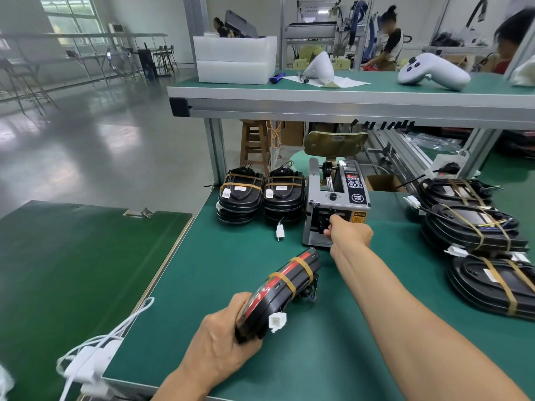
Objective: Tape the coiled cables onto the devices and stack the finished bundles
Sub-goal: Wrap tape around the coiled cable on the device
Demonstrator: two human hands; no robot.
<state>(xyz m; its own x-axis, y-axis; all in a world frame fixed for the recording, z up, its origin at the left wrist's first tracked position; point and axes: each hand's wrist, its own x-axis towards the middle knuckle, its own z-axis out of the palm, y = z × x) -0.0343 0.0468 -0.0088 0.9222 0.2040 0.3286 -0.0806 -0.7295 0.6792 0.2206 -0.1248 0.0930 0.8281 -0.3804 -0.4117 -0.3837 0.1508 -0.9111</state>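
Presently, on the green bench:

- Left hand (223, 337): fingers curled round the near end of a black device (278, 293), holding it tilted on edge above the mat, probably so the next strip can go on without setting it down.
- Device in hand: two tan tape bands (292, 277) already cross it; a red stripe runs along its upper edge, a white connector (277, 321) hangs at its near side, and part of the coiled cable shows beneath it.
- Right hand (348, 231): reaching to the outlet of the tape dispenser (335, 204), fingertips bunched at the slot as if pinching a cut strip; no strip can be made out, so whether it holds anything cannot be told.
- Tape dispenser: grey, upright, set centrally at the back of the mat, within easy reach of either arm.
- Finished bundles (260, 195): two short stacks side by side, just left of the dispenser, taped faces up; a loose white plug (280, 230) trails in front of them.
- Further devices (474, 227): overlapping at the right edge, with cables and tan bands on them; whether these are done or waiting is unclear.
- Judgement: taping of the held unit appears well along; stacking it on the left piles comes after.
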